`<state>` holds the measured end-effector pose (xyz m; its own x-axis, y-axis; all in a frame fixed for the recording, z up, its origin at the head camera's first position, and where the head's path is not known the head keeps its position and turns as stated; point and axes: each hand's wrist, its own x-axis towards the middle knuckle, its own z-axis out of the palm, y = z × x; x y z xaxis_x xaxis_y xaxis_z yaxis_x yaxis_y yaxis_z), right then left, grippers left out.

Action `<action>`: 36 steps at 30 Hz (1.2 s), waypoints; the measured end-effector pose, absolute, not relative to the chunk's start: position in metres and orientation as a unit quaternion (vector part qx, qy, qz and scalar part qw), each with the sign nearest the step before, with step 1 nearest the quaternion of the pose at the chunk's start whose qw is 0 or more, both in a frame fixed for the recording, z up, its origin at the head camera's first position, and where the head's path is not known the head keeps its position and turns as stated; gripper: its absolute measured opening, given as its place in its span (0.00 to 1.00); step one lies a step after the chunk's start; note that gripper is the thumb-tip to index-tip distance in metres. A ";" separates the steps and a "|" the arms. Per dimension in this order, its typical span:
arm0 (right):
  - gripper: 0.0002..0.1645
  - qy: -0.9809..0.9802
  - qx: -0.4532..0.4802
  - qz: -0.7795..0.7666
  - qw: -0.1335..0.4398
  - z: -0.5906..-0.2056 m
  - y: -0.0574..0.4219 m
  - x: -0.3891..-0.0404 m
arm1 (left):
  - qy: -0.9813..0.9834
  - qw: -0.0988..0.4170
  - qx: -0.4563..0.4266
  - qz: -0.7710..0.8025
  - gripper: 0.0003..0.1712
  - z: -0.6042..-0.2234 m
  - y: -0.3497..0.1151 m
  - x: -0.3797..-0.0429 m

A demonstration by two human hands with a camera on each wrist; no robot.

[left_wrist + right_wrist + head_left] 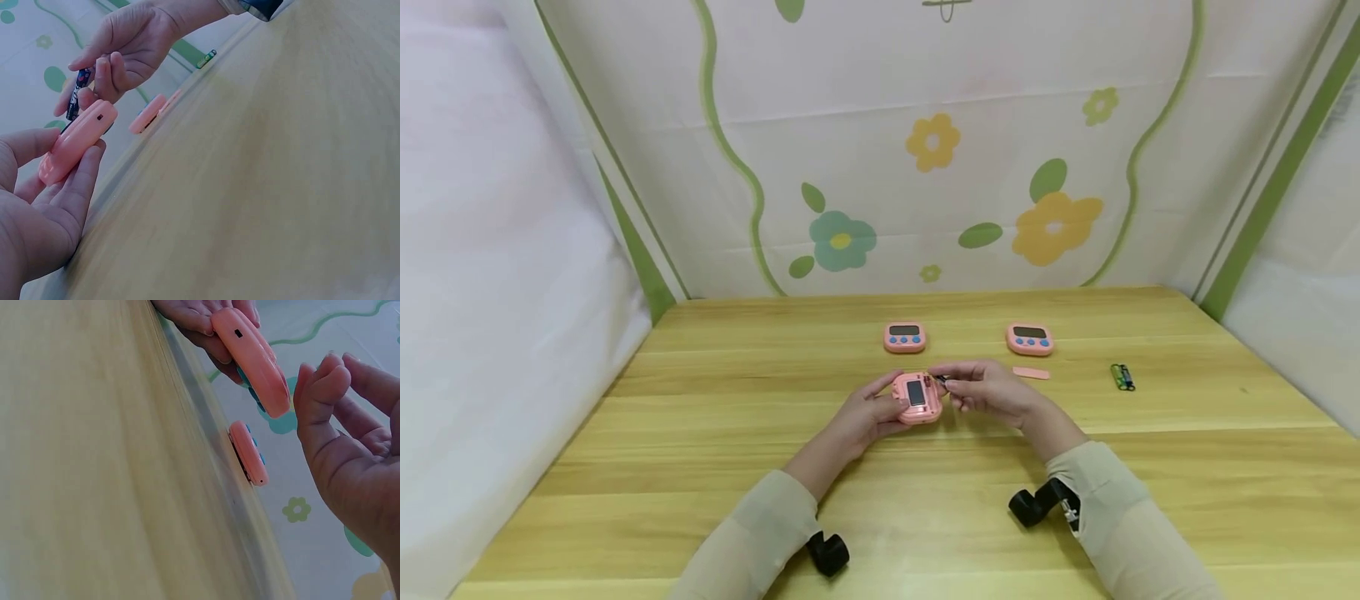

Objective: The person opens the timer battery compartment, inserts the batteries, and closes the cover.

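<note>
My left hand (867, 414) grips a pink digital timer (928, 407) by its left side, its back turned up and the battery slot uncovered. In the left wrist view the timer (74, 145) sits between thumb and fingers above the table. My right hand (988, 392) pinches a dark battery (77, 94) close beside the timer's right edge. The right wrist view shows the right hand (359, 431) with bent fingers, hiding the battery, and the timer (259, 369) with its blue buttons facing down.
Two more pink timers, one (905, 337) behind the hands and one (1030, 340) to the right, lie face up on the wooden table (737, 500). A pink battery cover (1032, 373) lies before the right one. Two batteries (1122, 377) lie farther right. A floral cloth (865, 167) hangs behind.
</note>
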<state>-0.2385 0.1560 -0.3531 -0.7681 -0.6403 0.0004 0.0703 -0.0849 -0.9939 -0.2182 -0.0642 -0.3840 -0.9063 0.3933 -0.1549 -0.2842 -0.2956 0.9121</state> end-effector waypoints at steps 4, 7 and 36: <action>0.26 0.638 -0.225 -0.690 0.257 -0.353 0.152 -0.237 | 0.553 0.210 0.050 0.805 0.34 -0.384 -0.066 -0.218; 0.24 0.644 -0.213 -0.689 0.256 -0.355 0.149 -0.237 | 0.552 0.212 0.055 0.804 0.35 -0.383 -0.068 -0.219; 0.28 0.788 -0.217 -0.566 0.111 -0.340 0.131 -0.219 | 0.553 0.214 0.035 0.804 0.34 -0.381 -0.064 -0.220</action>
<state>-0.2187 0.1310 -0.3395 -0.8807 -0.4683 0.0704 -0.2164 0.2656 -0.9395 -0.2199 -0.0640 -0.3809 -0.9060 0.3832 -0.1796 -0.3050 -0.2969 0.9049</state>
